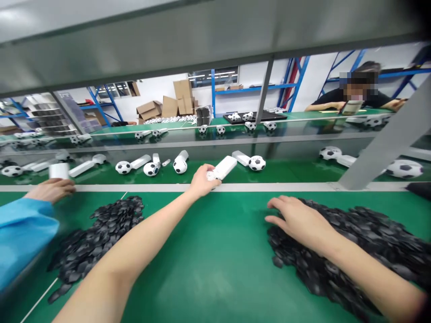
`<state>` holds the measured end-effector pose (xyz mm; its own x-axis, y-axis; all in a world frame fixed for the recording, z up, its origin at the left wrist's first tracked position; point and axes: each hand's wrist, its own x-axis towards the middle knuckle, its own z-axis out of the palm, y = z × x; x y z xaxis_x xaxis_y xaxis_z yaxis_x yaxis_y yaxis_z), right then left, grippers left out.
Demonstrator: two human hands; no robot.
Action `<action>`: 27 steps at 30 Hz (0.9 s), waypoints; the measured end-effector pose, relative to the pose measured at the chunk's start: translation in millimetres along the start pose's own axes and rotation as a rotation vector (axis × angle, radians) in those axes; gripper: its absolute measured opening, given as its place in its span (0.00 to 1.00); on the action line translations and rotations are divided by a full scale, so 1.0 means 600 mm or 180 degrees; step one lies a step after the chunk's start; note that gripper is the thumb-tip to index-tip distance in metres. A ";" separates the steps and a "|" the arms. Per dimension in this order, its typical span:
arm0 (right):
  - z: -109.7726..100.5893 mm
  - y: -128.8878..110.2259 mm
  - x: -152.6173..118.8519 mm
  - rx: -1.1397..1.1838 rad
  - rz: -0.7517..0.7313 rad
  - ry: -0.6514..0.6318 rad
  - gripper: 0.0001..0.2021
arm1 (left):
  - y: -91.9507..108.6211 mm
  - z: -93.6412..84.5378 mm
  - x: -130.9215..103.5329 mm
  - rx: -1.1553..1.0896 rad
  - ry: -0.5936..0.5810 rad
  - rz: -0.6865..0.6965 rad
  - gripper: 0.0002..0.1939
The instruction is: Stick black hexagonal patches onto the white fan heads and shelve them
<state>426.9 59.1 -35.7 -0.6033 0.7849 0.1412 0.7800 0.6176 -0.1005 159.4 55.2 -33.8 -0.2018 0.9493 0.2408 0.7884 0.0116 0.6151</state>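
My left hand [201, 180] reaches out to the edge of the conveyor, its fingers closed round the lower end of a white soccer-ball piece with a blocky handle [225, 168]. The handle points up and right; my fingers hide most of the ball end. My right hand [301, 222] hovers at the left side of a heap of thin black pieces [357, 269]. Its thumb and fingers are apart, with nothing seen between them. Another similar soccer-ball piece [257, 163] lies on the belt [289, 172] just right of my left hand.
Several more soccer-ball pieces [123, 167] lie along the belt. A second black heap [101, 235] is on the green table [202, 269] at left. Beside it, a co-worker's blue-sleeved hand [52, 190] holds a white piece. A slanted grey post [387, 134] stands at right; another person sits beyond.
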 end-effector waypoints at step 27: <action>0.007 0.014 0.005 -0.0412 0.0140 -0.0584 0.13 | 0.033 -0.062 -0.081 0.1053 -0.0951 0.0126 0.29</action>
<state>431.2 66.9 -40.0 -0.5792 0.8140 -0.0431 0.8139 0.5805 0.0261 163.1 -2.1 -5.6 -0.0292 0.9996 0.0020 0.9454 0.0269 0.3248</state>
